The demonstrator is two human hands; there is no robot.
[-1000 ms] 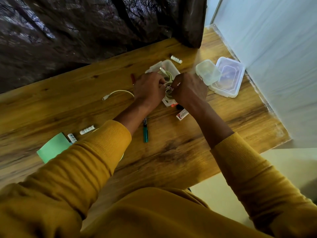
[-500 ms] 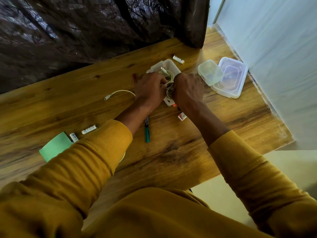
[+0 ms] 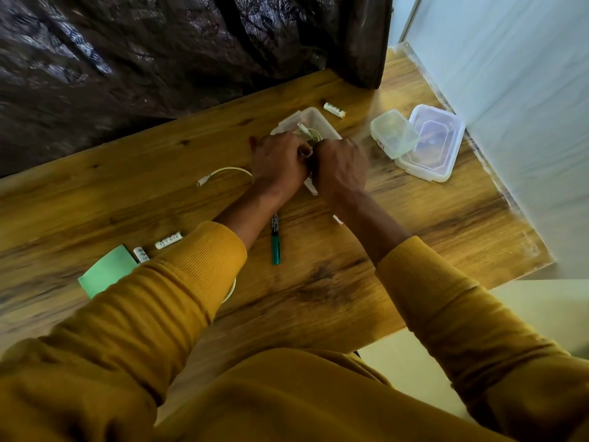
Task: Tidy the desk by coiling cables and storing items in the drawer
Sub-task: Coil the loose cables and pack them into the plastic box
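My left hand (image 3: 279,164) and my right hand (image 3: 341,165) are pressed together at the middle of the wooden desk (image 3: 318,282), both closed on a pale coiled cable (image 3: 307,133) whose loops stick out above the knuckles. A loose end of white cable (image 3: 223,172) with a plug trails out to the left of my left hand. Most of the coil is hidden between the hands. A clear plastic box (image 3: 314,118) lies right behind the coil.
A green marker (image 3: 275,240) lies near my left forearm. Two white batteries (image 3: 169,240) and a green paper pad (image 3: 106,271) sit at the left, another battery (image 3: 334,110) at the back. Clear container (image 3: 393,134) and lid (image 3: 436,143) stand at right by the wall.
My hands have closed in on each other over the coil, and less of the cable shows between them. The small items under my right wrist are now mostly covered.
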